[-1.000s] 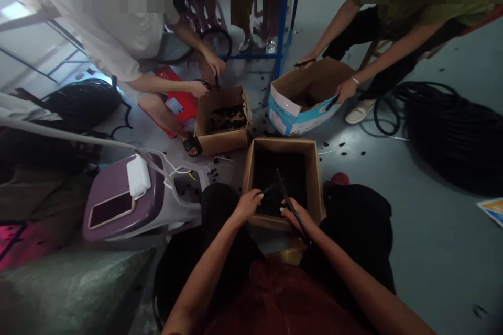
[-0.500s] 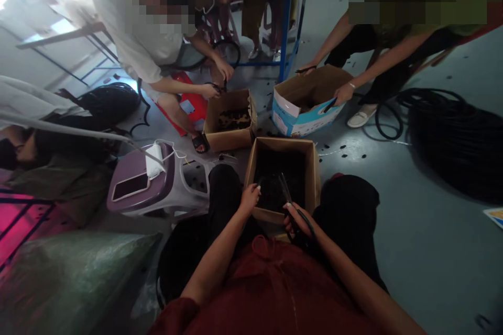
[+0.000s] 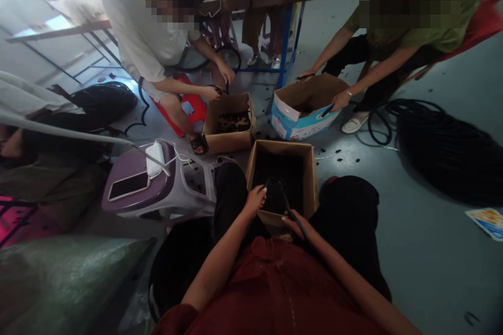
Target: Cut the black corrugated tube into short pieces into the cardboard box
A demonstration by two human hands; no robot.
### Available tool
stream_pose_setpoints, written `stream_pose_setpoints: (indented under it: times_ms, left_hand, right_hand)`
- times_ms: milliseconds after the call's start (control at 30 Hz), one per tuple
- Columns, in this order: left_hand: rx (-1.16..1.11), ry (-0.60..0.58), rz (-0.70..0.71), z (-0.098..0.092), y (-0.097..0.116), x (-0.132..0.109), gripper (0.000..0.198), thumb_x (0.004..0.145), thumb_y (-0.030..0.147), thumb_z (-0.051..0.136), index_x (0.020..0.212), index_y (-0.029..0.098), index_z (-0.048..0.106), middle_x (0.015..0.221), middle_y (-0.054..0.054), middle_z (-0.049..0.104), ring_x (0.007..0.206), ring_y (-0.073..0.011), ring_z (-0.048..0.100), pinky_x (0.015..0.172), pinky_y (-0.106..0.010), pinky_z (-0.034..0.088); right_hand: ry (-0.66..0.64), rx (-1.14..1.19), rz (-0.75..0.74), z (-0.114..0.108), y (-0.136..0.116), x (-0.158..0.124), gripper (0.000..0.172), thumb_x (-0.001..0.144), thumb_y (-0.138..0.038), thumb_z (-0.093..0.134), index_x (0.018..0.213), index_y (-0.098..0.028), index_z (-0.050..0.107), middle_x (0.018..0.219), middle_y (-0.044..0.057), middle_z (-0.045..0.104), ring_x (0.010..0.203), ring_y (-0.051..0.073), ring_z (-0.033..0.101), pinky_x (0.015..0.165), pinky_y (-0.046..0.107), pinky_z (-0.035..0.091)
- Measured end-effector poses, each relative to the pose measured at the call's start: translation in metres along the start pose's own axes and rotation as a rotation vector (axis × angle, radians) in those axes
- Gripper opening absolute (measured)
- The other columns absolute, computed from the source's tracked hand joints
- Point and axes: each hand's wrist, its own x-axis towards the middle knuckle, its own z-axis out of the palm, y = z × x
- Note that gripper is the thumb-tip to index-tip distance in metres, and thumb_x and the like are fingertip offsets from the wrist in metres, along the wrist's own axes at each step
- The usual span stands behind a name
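Observation:
My right hand (image 3: pixel 299 224) is closed around the dark handles of a pair of scissors (image 3: pixel 285 199), whose blades point forward over an open cardboard box (image 3: pixel 315 180). Between the fingertips of my left hand (image 3: pixel 256 199) is a small black piece (image 3: pixel 268 183), its exact kind too dark to make out. Both hands are above the near side of the box, a short gap apart. Dark contents fill the shaded inside of the box, which stands between my knees.
Ahead, one person cuts over another cardboard box (image 3: pixel 230 141); a second person works above a blue-and-white box (image 3: pixel 302 128). A purple stool (image 3: pixel 157 196) bearing a phone (image 3: pixel 129 187) stands at left. Coiled black tubing (image 3: pixel 444 157) lies right. Black scraps dot the floor.
My left hand has moved slightly right and nearer the scissors. The scissors have turned in my right hand, with the blades now lower. The whole view has shifted a little.

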Motion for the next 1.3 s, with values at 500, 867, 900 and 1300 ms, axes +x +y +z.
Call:
stream_pose_setpoints:
  times_ms: [500, 867, 900, 1300]
  left_hand:
    - [-0.104, -0.109, 0.017, -0.006, 0.003, -0.001, 0.054, 0.079, 0.035, 0.055, 0.127, 0.01, 0.048, 0.066, 0.005, 0.048, 0.044, -0.0031, 0.038, 0.041, -0.017, 0.025]
    - [-0.103, -0.211, -0.031, 0.002, 0.009, -0.002, 0.036, 0.069, 0.016, 0.049, 0.103, 0.011, 0.059, 0.07, 0.002, 0.053, 0.047, -0.0039, 0.041, 0.042, -0.018, 0.029]
    - [-0.11, -0.221, -0.036, 0.002, 0.009, -0.002, 0.036, 0.068, 0.016, 0.048, 0.102, 0.011, 0.059, 0.07, 0.002, 0.053, 0.047, -0.004, 0.042, 0.042, -0.017, 0.029]
    - [-0.287, -0.2, -0.122, 0.0, 0.009, 0.005, 0.06, 0.071, 0.009, 0.049, 0.131, 0.007, 0.043, 0.076, -0.003, 0.063, 0.048, -0.006, 0.048, 0.042, -0.018, 0.034]
  right_hand:
    - [-0.038, 0.415, -0.02, 0.002, -0.036, -0.022, 0.046, 0.075, -0.056, 0.059, 0.107, -0.024, 0.05, 0.081, 0.0, 0.061, 0.059, 0.012, 0.058, 0.051, 0.025, 0.047]
    - [-0.053, 0.312, 0.132, 0.007, -0.012, 0.005, 0.033, 0.078, -0.044, 0.062, 0.098, -0.02, 0.052, 0.065, -0.004, 0.057, 0.049, 0.01, 0.054, 0.043, 0.02, 0.043]
    - [-0.052, 0.319, 0.137, 0.007, -0.011, 0.009, 0.032, 0.079, -0.044, 0.061, 0.096, -0.019, 0.052, 0.064, -0.004, 0.057, 0.049, 0.01, 0.054, 0.043, 0.02, 0.043]
    - [-0.002, 0.385, 0.192, 0.006, -0.004, 0.014, 0.03, 0.082, -0.044, 0.06, 0.095, -0.021, 0.046, 0.063, -0.005, 0.056, 0.046, 0.009, 0.053, 0.041, 0.019, 0.044]
